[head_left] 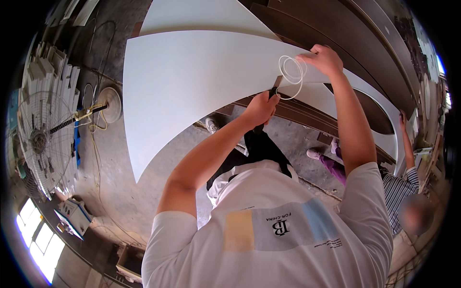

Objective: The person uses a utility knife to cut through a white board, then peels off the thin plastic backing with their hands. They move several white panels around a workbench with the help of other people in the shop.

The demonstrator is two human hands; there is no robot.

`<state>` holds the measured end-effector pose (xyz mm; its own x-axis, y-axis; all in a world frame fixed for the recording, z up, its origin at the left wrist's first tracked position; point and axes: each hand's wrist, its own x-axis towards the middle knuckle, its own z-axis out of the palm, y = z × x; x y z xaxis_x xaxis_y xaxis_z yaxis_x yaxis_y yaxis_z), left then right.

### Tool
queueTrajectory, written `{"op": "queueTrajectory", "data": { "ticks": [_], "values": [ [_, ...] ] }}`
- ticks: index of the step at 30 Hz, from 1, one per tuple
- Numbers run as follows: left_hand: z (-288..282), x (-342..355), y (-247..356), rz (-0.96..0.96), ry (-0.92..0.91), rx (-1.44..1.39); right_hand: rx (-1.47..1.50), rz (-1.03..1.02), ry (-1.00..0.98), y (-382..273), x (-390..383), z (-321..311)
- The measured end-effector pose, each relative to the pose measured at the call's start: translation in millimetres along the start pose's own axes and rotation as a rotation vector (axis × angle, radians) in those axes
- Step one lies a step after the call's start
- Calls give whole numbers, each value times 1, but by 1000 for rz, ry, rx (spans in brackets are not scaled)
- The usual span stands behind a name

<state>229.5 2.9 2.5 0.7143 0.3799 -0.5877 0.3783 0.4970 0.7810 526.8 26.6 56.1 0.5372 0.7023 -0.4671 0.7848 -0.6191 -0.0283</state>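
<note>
Large glossy white curved flat panel (177, 81) lies across the work area in front of the person, its concave edge toward the body. Left hand (261, 110): fingers wrapped round the black handle of a flat-bladed hand tool (277, 82), its blade at the concave edge. Right hand (326, 60): thumb extended, fingers bent near the panel's outer edge; cannot tell whether they pinch anything. Thin white coiled strip (303, 79) loops between thumb and blade; its attachment is unclear. Step in hand, as judged: trimming along the concave edge. Good practice: keep the blade flat and at one shallow angle, follow the curve in short, even strokes, and lead the loose coil away from the cutting path. Right thumb should stay out of the blade's line. Too steep an angle would probably gouge the white face. A co-worker's hand (403, 119) is near the far right end; steady support there should help.
</note>
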Motion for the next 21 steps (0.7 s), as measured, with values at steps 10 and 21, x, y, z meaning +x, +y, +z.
{"op": "queueTrajectory", "data": {
  "ticks": [10,21],
  "values": [
    [1,-26,-6,-42,-42,30,71,-96,168,1,-35,25],
    [15,-51,-35,-165,88,-75,1,6,77,241,-14,9]
  ]
}}
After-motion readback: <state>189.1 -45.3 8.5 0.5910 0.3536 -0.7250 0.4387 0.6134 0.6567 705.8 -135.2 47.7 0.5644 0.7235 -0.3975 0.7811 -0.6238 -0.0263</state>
